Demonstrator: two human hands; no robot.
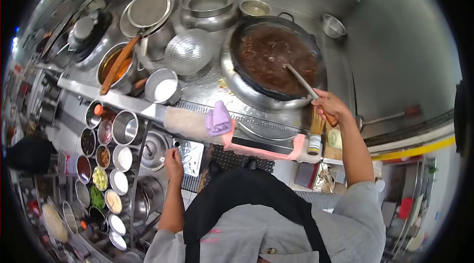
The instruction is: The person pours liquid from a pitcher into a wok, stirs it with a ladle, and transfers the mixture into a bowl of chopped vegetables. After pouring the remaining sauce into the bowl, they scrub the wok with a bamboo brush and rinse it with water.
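My right hand (330, 105) is wrapped round the wooden handle of a long metal ladle (302, 81), whose head is hidden in the dark brown stew. The stew (269, 50) fills a large black wok (316, 51) on the stove at the upper right. Just below that hand, a bamboo brush (316, 129) lies by the stove edge. My left hand (174, 161) hangs low at my side with its fingers curled, left of a metal tray (190, 157); whether anything is in it is too small to tell. A purple cloth (218, 118) rests on the front rail.
Several bowls of ingredients (100, 178) stand at the lower left. Behind the rail are a white-filled pot (164, 86), a perforated skimmer (188, 51) and a pot of orange liquid (109, 68). A wooden-handled tool (390, 117) lies at the right.
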